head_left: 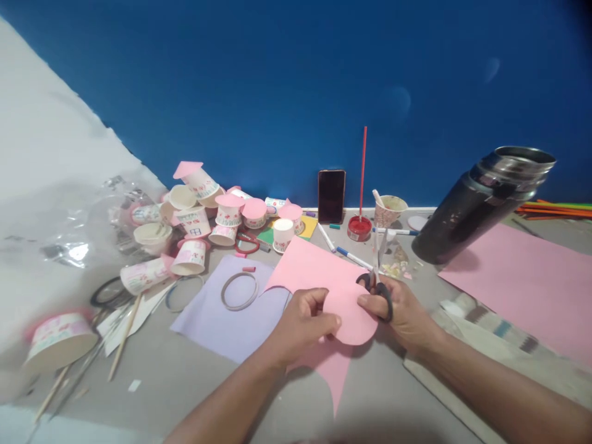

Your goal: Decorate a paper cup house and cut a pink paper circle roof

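A round pink paper disc (348, 317) is pinched at its left side by my left hand (303, 320). In my right hand (404, 311) are black-handled scissors (385, 295), their blades pointing up and away from me. The right thumb also rests against the upper right of the disc. Below the disc lies a pink paper offcut (330, 370) with curved edges. Just beyond the hands is a larger pink sheet (309, 262) with a curved cut along its lower left. It partly overlaps a lilac sheet (222, 283) that has a roll of tape (239, 291) on it.
Several decorated paper cups (189, 256), some with pink paper tops, cluster at the left. A phone (332, 197) leans on the blue wall. Beside it stand a red pot (359, 228) and a dark flask (476, 206). Another pink sheet (522, 283) and a cloth (462, 351) lie right.
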Demonstrator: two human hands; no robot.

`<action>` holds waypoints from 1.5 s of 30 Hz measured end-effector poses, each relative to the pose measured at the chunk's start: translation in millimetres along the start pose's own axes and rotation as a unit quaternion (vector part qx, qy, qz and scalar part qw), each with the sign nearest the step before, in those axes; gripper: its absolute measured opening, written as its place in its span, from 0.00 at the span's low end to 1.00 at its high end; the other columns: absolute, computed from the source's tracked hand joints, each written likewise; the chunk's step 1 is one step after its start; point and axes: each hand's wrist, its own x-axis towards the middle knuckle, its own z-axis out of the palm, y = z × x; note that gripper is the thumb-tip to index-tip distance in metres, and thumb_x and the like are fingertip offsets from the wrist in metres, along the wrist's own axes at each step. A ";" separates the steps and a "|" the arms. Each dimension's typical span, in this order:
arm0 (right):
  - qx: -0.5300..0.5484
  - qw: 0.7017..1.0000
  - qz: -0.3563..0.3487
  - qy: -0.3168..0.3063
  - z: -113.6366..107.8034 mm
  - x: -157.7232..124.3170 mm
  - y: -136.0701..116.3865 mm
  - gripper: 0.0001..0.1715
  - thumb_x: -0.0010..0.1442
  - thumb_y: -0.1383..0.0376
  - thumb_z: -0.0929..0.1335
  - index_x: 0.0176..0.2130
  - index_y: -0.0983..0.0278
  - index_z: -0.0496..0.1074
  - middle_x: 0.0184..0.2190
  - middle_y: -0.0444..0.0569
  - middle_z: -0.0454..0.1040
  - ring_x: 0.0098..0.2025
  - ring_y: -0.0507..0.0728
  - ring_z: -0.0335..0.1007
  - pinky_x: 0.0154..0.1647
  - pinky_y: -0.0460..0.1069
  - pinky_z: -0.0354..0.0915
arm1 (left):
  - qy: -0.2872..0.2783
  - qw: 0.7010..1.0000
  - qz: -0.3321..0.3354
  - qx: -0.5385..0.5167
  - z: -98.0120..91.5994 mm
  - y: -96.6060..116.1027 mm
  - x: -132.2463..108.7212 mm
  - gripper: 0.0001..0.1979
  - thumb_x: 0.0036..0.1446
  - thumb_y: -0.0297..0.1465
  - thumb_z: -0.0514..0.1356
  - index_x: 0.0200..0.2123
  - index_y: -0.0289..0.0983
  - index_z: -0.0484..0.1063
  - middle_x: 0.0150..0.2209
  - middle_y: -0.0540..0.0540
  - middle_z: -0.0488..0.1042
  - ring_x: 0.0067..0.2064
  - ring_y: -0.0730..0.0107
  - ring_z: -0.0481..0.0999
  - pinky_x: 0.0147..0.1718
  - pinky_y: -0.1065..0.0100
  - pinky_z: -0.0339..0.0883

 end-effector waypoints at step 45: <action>-0.137 0.948 0.124 -0.260 -10.7 -4.4 -0.6 0.41 0.42 0.34 0.78 0.31 0.67 0.74 0.19 0.45 0.72 0.20 0.49 0.60 0.22 0.45 0.56 | 0.158 0.967 0.021 -0.200 -16.4 19.8 -11.8 0.15 0.42 0.32 0.72 0.31 0.38 0.69 0.23 0.53 0.73 0.24 0.73 0.71 0.24 0.72 0.65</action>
